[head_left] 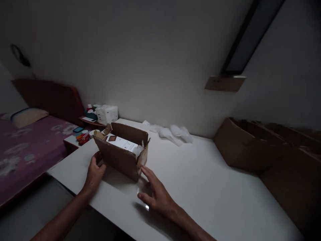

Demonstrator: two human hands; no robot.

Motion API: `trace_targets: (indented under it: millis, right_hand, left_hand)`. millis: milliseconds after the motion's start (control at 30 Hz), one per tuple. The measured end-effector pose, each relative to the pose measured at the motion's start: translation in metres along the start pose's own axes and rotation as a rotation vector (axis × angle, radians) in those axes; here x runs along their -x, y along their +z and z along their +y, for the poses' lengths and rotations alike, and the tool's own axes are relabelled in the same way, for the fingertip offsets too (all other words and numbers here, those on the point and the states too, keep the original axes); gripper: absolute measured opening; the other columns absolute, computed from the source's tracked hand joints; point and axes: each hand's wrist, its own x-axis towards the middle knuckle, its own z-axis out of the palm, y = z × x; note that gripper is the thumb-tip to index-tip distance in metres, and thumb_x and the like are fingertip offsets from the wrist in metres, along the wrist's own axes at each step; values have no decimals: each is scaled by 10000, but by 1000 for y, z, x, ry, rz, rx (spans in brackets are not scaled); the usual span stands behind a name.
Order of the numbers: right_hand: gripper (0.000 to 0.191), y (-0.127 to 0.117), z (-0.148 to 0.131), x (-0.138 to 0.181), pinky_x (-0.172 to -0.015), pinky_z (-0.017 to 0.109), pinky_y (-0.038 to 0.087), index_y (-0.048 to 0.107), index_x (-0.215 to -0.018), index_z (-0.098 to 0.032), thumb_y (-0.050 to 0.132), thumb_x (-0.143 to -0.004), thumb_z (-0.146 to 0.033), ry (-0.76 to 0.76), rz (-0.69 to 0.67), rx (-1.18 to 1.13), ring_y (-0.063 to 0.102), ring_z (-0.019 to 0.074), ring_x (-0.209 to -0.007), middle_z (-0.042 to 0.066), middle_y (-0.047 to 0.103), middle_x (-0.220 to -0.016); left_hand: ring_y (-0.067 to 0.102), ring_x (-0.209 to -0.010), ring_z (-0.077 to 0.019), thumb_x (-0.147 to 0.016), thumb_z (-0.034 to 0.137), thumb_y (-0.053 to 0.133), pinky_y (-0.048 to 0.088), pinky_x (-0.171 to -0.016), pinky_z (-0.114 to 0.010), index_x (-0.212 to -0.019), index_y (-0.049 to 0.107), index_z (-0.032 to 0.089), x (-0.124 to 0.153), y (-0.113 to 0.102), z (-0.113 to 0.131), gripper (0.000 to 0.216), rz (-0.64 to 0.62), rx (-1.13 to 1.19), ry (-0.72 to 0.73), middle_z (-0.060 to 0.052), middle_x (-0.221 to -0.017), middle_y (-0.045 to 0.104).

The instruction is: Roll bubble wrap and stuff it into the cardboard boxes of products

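An opened cardboard box (117, 164) stands on the white table, its flaps up. Inside lies a white printed carton (121, 142) with a small brown picture on it, and clear plastic wrap (139, 149) sticks up at its right end. My left hand (94, 172) is curled against the box's left end, its fingertips partly hidden behind the corner. At the opposite end, the forefinger of my right hand (157, 194) touches the cardboard near the bottom corner, with the thumb spread apart from it. Something clear and shiny shows beneath that hand, too blurred to name.
Crumpled clear wrap (173, 133) lies along the wall. Large open cardboard boxes (240, 147) occupy the table's right side. On the left are a bed (30, 144) and a small stand with a tissue pack (107, 114), a phone (78, 129) and red packets (84, 138).
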Motion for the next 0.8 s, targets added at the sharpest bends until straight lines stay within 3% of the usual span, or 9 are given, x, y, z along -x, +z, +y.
trace_targets:
  millis: [67, 133, 267, 367, 533, 733, 800]
  right_hand:
    - [709, 1, 9, -7, -1177, 510, 332, 404, -1505, -295, 649, -845, -381, 11, 16, 51, 335, 302, -1462, 101, 360, -1586]
    - [653, -3, 19, -17, -1150, 506, 372, 430, -1481, -283, 615, -869, -416, 80, 89, 76, 376, 303, -1439, 117, 385, -1566]
    - [802, -4, 35, -44, -1090, 510, 430, 351, -1500, -230, 662, -812, -498, 165, 178, 43, 454, 328, -1372, 170, 386, -1546]
    - [871, 5, 39, -59, -1133, 493, 383, 303, -1506, -214, 697, -789, -513, 123, 173, -33, 434, 315, -1385, 168, 405, -1534]
    - [817, 14, 39, -65, -1154, 476, 357, 343, -1480, -226, 712, -802, -495, 89, 178, -64, 438, 309, -1383, 147, 458, -1506]
    - [780, 23, 44, -65, -1132, 492, 374, 421, -1456, -205, 695, -802, -529, 118, 208, 42, 474, 331, -1345, 141, 507, -1475]
    - [680, 27, 42, -65, -1073, 499, 420, 482, -1416, -204, 658, -833, -506, 144, 195, 94, 538, 332, -1262, 129, 569, -1413]
  left_hand:
    - [462, -1375, -302, -768, 351, 677, 382, -1137, -469, -1370, 441, 201, 2, -9, -9, 664, 24, -21, -43, -147, -1448, 496]
    - [425, -1402, -311, -778, 342, 668, 398, -1126, -469, -1399, 409, 212, 4, -14, -17, 685, 20, -4, -73, -152, -1492, 441]
    - [416, -1408, -319, -778, 322, 657, 405, -1120, -473, -1409, 388, 203, 0, -17, -21, 696, 14, 20, -81, -164, -1532, 387]
    - [460, -1372, -311, -775, 326, 651, 382, -1135, -489, -1389, 401, 179, -4, -15, -16, 679, -29, 42, -66, -177, -1485, 445]
    - [508, -1332, -285, -767, 319, 656, 379, -1143, -465, -1333, 464, 173, -12, -11, -12, 616, -128, 115, 9, -159, -1411, 535]
    - [497, -1352, -305, -700, 335, 710, 388, -1139, -463, -1380, 432, 163, -33, -2, -26, 755, -135, 233, -59, -181, -1465, 500]
    - [521, -1328, -317, -681, 334, 716, 382, -1142, -477, -1368, 469, 165, -41, 1, -29, 749, -137, 237, -76, -175, -1452, 525]
